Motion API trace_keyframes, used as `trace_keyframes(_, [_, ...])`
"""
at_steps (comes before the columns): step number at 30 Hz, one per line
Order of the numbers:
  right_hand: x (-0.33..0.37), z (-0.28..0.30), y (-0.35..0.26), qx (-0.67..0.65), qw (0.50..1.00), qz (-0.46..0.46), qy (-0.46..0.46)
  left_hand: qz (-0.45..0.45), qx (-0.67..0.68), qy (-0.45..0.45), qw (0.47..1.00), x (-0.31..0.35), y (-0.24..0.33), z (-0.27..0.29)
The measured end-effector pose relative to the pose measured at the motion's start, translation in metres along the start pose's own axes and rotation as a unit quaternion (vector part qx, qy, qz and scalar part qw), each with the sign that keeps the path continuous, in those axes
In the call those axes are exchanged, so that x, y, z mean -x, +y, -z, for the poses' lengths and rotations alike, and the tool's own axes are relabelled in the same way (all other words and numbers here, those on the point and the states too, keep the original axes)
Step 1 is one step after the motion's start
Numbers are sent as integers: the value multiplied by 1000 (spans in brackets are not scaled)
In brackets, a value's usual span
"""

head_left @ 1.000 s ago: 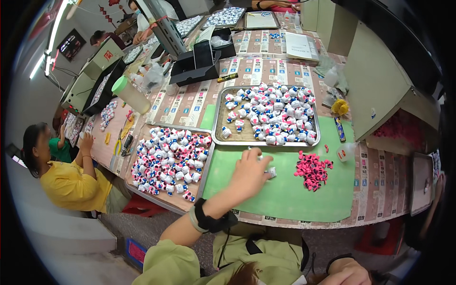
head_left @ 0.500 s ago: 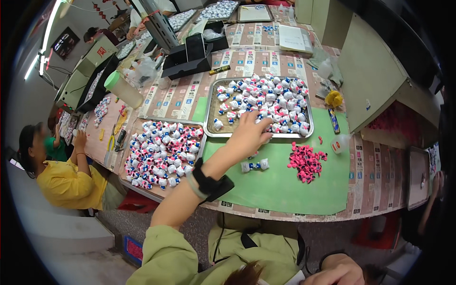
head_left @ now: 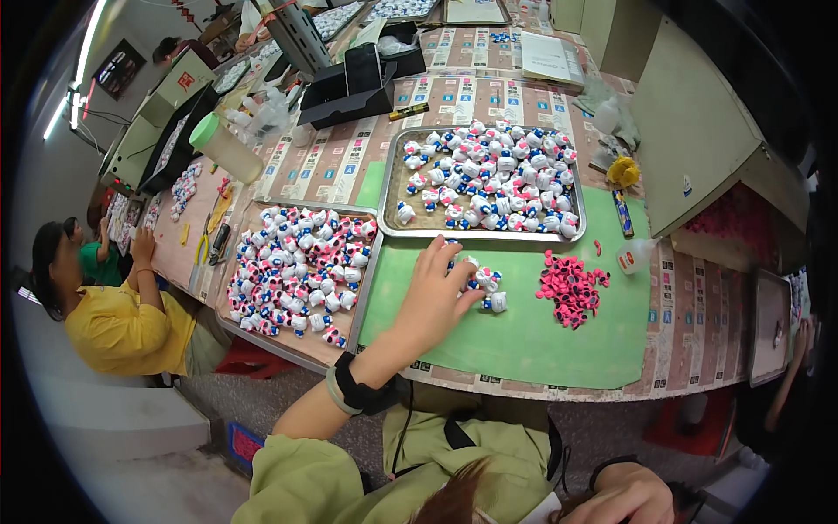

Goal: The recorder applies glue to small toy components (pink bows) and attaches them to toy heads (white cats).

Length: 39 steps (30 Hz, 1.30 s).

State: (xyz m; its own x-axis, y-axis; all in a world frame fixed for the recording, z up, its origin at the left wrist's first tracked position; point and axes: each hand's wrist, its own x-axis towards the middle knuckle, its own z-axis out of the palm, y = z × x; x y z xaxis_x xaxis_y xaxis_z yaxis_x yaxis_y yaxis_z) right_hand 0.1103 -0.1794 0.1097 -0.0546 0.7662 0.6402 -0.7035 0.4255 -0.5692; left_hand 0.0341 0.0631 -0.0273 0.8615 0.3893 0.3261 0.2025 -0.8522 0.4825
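My left hand (head_left: 438,293) is over the green mat (head_left: 419,336), its fingers and thumb curled around small white cat-like figurines with blue and pink parts. More of these figurines (head_left: 494,302) lie on the mat just beside the thumb; the fingers partly hide the group. Behind the hand, a metal tray (head_left: 392,192) holds many similar figurines. To its left, a second tray (head_left: 371,271) is heaped with figurines bearing pink pieces. A pile of small pink-and-black pieces (head_left: 572,290) sits on the mat at right. My right hand (head_left: 628,496) is low at the bottom edge, fingers curled, its contents hidden.
A small clear bottle (head_left: 635,256), a blue tube (head_left: 622,213) and a yellow sponge-like lump (head_left: 623,171) stand right of the mat. A grey cabinet (head_left: 698,131) rises beyond. Pliers (head_left: 206,237) lie at left, near a green-lidded bottle (head_left: 225,148). A person in yellow (head_left: 131,323) sits at left.
My left hand has drawn back from the far tray to the mat, nearer to me. More figurines now lie there by its fingers. My right hand stays low.
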Motion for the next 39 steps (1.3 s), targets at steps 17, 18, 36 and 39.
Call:
trace_keyframes(17, [29, 32, -17, 195, 977, 42, 80, 33, 41, 52, 997, -6, 13, 3])
trace_keyframes(18, [35, 43, -18, 290, 937, 68, 181, 83, 113, 60, 988, -5, 17, 6])
trace_keyframes(36, [53, 143, 2, 526, 620, -43, 580, 41, 24, -7, 999, 16, 55, -18])
trace_keyframes(39, [47, 110, 20, 456, 669, -50, 585, 6, -6, -43, 999, 19, 46, -24])
